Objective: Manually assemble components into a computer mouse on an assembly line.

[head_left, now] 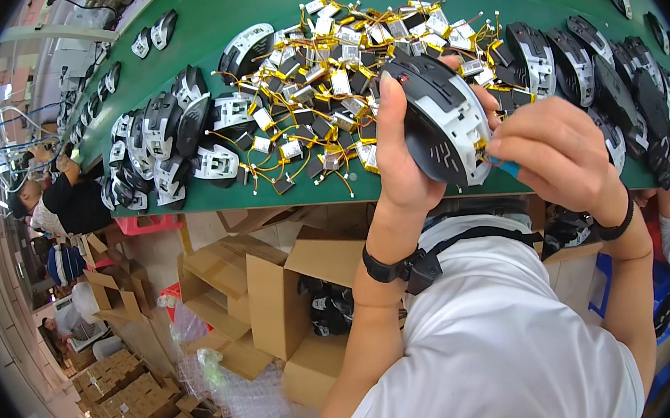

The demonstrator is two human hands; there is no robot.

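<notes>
My left hand (404, 158) is closed around a black and white computer mouse (440, 114), tilted up over the near edge of the green table. Its thumb lies along one side, and fingertips show behind the far side. At the white side of the mouse, the fingers of my right hand (564, 156) are pinched together. A small blue piece (510, 167) shows under those fingers, and a yellow bit (481, 146) sits in the mouse's side by the fingertips. What the pinch holds is hidden. Behind the mouse spreads a heap of small wired battery packs (340, 82).
Similar mice stand clustered on the green table (196, 21) at the left (162, 133) and at the right (571, 65). Below its edge are open cardboard boxes (275, 303), bubble wrap (240, 395) and a blue plastic stool (601, 288). Other people (67, 194) sit at the far left.
</notes>
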